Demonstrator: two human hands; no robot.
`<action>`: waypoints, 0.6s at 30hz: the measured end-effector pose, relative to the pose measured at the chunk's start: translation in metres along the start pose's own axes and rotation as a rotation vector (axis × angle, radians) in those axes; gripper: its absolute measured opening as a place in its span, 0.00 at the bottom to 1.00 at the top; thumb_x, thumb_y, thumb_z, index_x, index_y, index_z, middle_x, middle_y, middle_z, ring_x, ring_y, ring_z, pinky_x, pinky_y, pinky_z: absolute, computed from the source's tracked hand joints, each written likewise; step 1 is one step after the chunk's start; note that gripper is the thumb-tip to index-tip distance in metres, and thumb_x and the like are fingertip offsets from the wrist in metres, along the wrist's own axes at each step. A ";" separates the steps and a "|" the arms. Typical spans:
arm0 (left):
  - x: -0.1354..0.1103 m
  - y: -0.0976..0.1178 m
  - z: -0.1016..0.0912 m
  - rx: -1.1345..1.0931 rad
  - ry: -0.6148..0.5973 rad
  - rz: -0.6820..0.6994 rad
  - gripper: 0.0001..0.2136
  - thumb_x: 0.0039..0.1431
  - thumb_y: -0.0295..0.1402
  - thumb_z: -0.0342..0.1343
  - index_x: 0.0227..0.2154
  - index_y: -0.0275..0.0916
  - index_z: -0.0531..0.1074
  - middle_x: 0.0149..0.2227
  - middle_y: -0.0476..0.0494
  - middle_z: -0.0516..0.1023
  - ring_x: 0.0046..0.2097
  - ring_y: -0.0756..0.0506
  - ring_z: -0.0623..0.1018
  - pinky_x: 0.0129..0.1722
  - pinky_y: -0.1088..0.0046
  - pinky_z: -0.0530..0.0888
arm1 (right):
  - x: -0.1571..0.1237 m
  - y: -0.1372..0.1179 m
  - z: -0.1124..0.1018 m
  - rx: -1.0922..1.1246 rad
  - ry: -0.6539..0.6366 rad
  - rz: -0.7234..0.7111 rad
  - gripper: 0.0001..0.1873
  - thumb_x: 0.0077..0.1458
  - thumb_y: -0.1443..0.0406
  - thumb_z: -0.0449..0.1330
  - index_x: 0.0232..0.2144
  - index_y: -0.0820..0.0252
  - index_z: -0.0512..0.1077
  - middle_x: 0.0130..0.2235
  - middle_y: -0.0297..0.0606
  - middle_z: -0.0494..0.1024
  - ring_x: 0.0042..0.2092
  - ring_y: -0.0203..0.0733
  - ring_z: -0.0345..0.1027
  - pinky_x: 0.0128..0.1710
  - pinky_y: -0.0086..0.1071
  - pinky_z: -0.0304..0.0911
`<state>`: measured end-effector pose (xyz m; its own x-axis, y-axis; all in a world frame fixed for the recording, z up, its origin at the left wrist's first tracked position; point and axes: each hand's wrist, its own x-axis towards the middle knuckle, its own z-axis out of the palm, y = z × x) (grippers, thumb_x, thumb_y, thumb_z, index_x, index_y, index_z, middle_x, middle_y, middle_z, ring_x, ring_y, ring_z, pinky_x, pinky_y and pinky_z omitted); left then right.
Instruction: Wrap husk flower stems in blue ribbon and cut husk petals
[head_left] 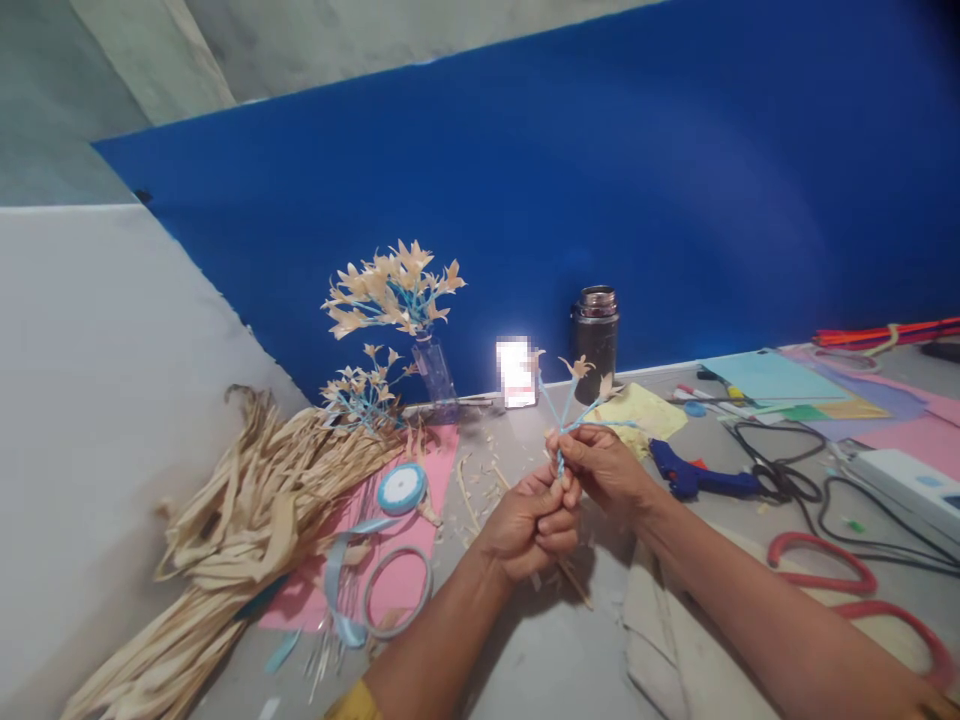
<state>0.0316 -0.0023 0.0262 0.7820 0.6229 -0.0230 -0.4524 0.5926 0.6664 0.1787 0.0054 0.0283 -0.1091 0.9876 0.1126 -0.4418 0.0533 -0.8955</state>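
Observation:
Between my two hands is a small spray of handmade flowers (578,368) with pale, dried-husk petals and light-blue wrapped stems that are twisted together low down. My left hand (534,525) is closed around the lower end of the twisted stems. Just above it, my right hand (606,462) pinches the stems where they branch apart. The stems fan upward and to the right from my fingers. Part of the twisted stem is hidden by my fingertips.
Left are dried husks (277,500), a blue ribbon roll (401,489), a tape ring (397,592) and a bottle of finished flowers (435,375). Behind stand a lit phone (516,372) and a flask (595,340). Right lie a glue gun (701,472), red-handled scissors (825,578) and a power strip (911,490).

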 end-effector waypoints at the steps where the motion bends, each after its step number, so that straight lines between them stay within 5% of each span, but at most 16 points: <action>1: -0.001 0.000 0.000 -0.011 -0.016 -0.015 0.12 0.52 0.29 0.68 0.31 0.34 0.69 0.29 0.53 0.66 0.18 0.62 0.50 0.16 0.87 0.49 | 0.000 0.000 0.000 0.003 -0.005 0.009 0.22 0.38 0.49 0.74 0.25 0.60 0.77 0.19 0.30 0.74 0.18 0.31 0.62 0.18 0.26 0.57; 6: 0.001 -0.003 -0.006 0.074 0.078 -0.013 0.15 0.50 0.34 0.70 0.31 0.36 0.68 0.25 0.54 0.69 0.17 0.61 0.53 0.16 0.85 0.50 | 0.006 -0.001 -0.005 -0.045 -0.013 -0.012 0.21 0.40 0.51 0.74 0.23 0.63 0.77 0.20 0.32 0.74 0.20 0.31 0.62 0.21 0.26 0.57; 12: 0.014 -0.013 -0.015 0.292 0.412 0.335 0.18 0.47 0.41 0.71 0.30 0.37 0.70 0.25 0.52 0.73 0.19 0.57 0.64 0.20 0.81 0.60 | 0.014 0.003 -0.006 -0.164 0.031 -0.045 0.18 0.45 0.53 0.71 0.29 0.63 0.78 0.22 0.28 0.70 0.23 0.29 0.57 0.23 0.26 0.52; 18: 0.014 -0.013 -0.022 0.486 0.519 0.345 0.18 0.45 0.46 0.70 0.29 0.35 0.76 0.29 0.44 0.77 0.31 0.48 0.76 0.32 0.74 0.70 | 0.011 0.004 0.004 -0.432 0.128 -0.087 0.16 0.48 0.55 0.64 0.19 0.61 0.73 0.16 0.29 0.67 0.21 0.33 0.58 0.22 0.29 0.50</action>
<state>0.0395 0.0100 0.0009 0.2778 0.9604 -0.0204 -0.3015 0.1073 0.9474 0.1717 0.0157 0.0276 0.0347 0.9856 0.1652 -0.0301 0.1663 -0.9856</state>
